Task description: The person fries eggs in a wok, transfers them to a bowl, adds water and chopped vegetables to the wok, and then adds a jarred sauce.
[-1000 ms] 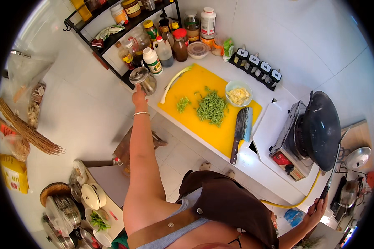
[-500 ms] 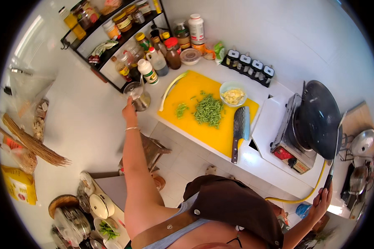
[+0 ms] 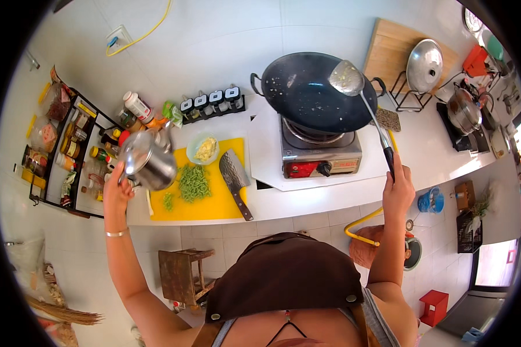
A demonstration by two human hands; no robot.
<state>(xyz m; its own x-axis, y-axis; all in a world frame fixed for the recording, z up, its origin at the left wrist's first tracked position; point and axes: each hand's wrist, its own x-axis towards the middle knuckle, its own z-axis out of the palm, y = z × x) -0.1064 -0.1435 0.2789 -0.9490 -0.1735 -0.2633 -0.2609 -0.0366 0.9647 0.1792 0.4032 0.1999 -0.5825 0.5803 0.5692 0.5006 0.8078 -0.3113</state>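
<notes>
My left hand grips a shiny metal oil pot with a spout, lifted above the left part of the counter. The pot hides part of the yellow cutting board. My right hand is closed round the black handle of a wok spatula. Its metal blade is over the right side of a dark wok, bits of food stuck on it. The wok rests on a portable gas stove; small pale flecks and a wet sheen show inside it.
On the board lie chopped green vegetables and a cleaver, beside a glass bowl of chopped pale pieces. Spice jars line the wall. A bottle rack stands left. A lid leans right; a wooden stool is below.
My view has swung right toward the stove. My left hand has raised the oil pot off the counter's left end. My right hand still holds the spatula, its blade now in plain sight at the wok.
</notes>
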